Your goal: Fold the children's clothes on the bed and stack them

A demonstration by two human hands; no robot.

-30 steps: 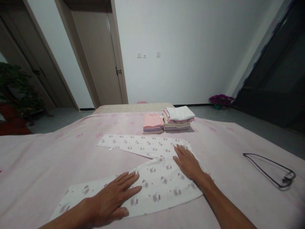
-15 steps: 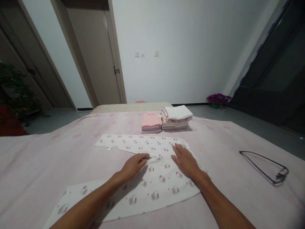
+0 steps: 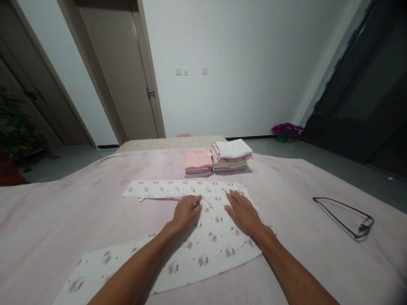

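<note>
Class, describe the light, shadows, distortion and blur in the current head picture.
Head view throughout: light looks soft and dim, without glare on the printed trousers; a soft shadow falls on them beside the left forearm; the door leans, likely wide-angle distortion; the leafy plant at the left edge is dark and smeared; the lower right corner darkens.

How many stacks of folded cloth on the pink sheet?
2. The lower, pink-topped stack lies beyond the white printed garment; the taller, white-topped stack stands immediately right of it. No others show.
</note>
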